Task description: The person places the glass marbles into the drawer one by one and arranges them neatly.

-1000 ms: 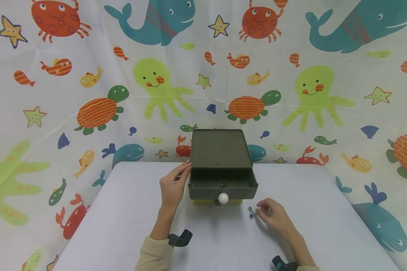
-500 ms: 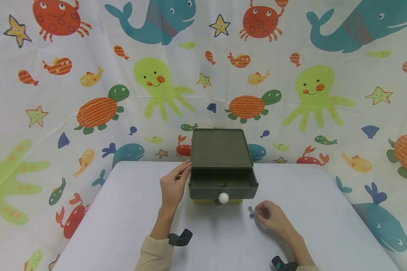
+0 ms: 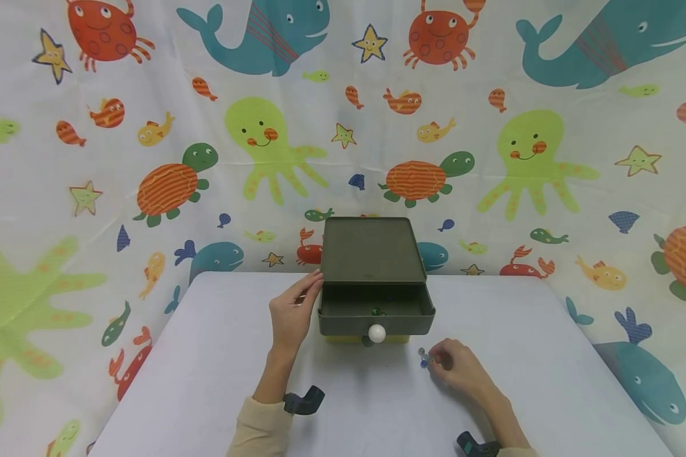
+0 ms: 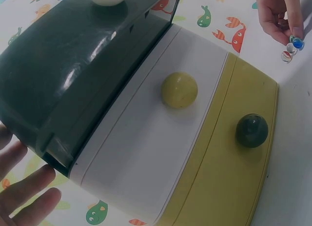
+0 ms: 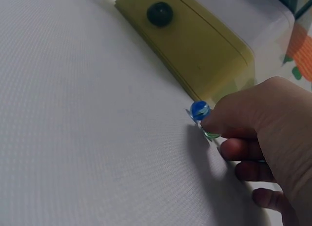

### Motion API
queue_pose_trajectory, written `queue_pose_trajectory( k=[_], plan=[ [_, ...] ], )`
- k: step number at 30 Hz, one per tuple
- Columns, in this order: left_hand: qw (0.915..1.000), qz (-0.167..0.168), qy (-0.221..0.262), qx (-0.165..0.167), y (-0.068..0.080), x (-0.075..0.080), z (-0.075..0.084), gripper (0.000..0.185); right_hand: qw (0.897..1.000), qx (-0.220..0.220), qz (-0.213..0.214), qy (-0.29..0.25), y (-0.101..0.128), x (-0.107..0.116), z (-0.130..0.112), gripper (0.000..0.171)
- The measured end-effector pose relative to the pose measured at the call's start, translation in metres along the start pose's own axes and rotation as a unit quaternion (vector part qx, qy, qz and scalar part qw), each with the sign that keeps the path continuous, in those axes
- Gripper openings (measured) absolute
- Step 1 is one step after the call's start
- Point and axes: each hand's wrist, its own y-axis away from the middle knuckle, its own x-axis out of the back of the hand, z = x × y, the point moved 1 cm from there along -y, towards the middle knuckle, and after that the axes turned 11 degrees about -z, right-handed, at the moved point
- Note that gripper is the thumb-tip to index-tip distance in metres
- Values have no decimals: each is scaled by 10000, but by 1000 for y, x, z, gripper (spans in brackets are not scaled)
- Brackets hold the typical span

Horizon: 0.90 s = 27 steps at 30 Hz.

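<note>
A small drawer cabinet stands mid-table. Its dark green top drawer with a white knob is pulled out, and a green marble lies inside. My left hand rests flat with straight fingers against the cabinet's left side. To the right of the cabinet front, my right hand is curled over a few marbles on the table. In the right wrist view its fingertips pinch a greenish marble, with a blue marble beside it.
Below the green drawer are a white drawer with a yellow knob and a yellow drawer with a dark knob, both pushed in. The white table is backed by a sea-animal curtain. Wrist camera mounts sit on both forearms.
My right hand's fingers have slid a little left and curled onto the marbles. The left hand and the drawer have not moved.
</note>
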Motion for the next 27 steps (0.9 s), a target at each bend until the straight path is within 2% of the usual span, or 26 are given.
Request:
queue_pose_trajectory(
  k=[4, 12, 22, 27],
  plan=[
    [10000, 3, 29, -16, 0, 0, 0, 22, 10000, -60, 4, 42, -1, -1, 1, 19],
    [10000, 14, 85, -31, -1, 0, 0, 22, 9995, 191, 193, 185, -1, -2, 1, 19],
    [10000, 9, 36, -36, -1, 0, -1, 22, 10000, 23, 1, 60, -2, -1, 1, 16],
    [10000, 54, 12, 23, -1, -1, 0, 21, 10000, 74, 20, 52, -2, 0, 2, 16]
  ],
)
